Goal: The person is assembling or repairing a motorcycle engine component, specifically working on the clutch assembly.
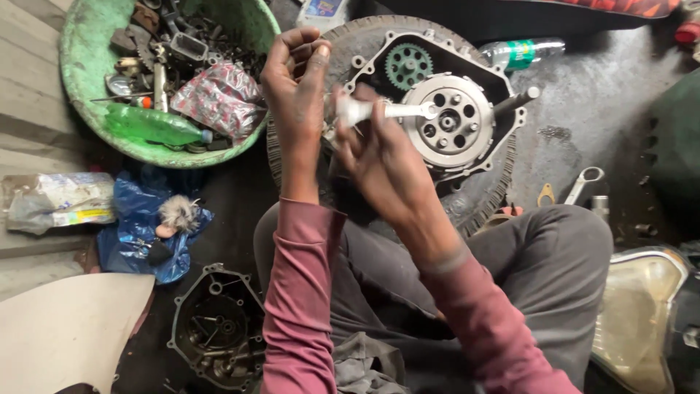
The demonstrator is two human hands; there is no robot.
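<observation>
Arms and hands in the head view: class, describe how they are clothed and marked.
Both arms wear long, dusty-pink sleeves with ribbed cuffs. The left hand and right hand are bare, without gloves, and dark grime smudges the fingers. No rings or watch show.

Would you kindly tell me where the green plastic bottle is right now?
In the head view, the green plastic bottle lies on its side in the green basin at upper left, beside a red patterned packet, left of the left hand.
</observation>
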